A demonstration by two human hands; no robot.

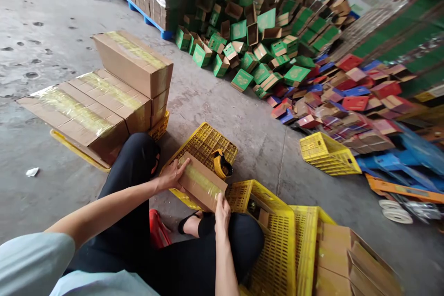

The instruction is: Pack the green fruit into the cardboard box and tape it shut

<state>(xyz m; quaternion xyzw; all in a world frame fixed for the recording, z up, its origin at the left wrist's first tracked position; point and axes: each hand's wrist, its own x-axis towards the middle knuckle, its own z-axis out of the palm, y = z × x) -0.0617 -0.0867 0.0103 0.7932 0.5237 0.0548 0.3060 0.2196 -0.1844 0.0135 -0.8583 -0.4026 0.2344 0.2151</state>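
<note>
A brown cardboard carton (pixel 201 182) with clear tape along its seam lies tilted on an upturned yellow plastic crate (pixel 208 141) in front of my knees. My left hand (pixel 171 175) grips the carton's left end, fingers curled over its edge. My right hand (pixel 222 210) holds the near right corner, fingers pressed on the side. A yellow tape dispenser (pixel 221 164) sits on the crate just right of the carton.
Taped cartons (pixel 104 97) are stacked on a yellow pallet at the left. A heap of green boxes (pixel 256 41) and red and blue boxes (pixel 347 97) fills the back right. Yellow crates (pixel 280 236) and open cartons (pixel 354 263) stand at my right; another crate (pixel 328 152) lies beyond.
</note>
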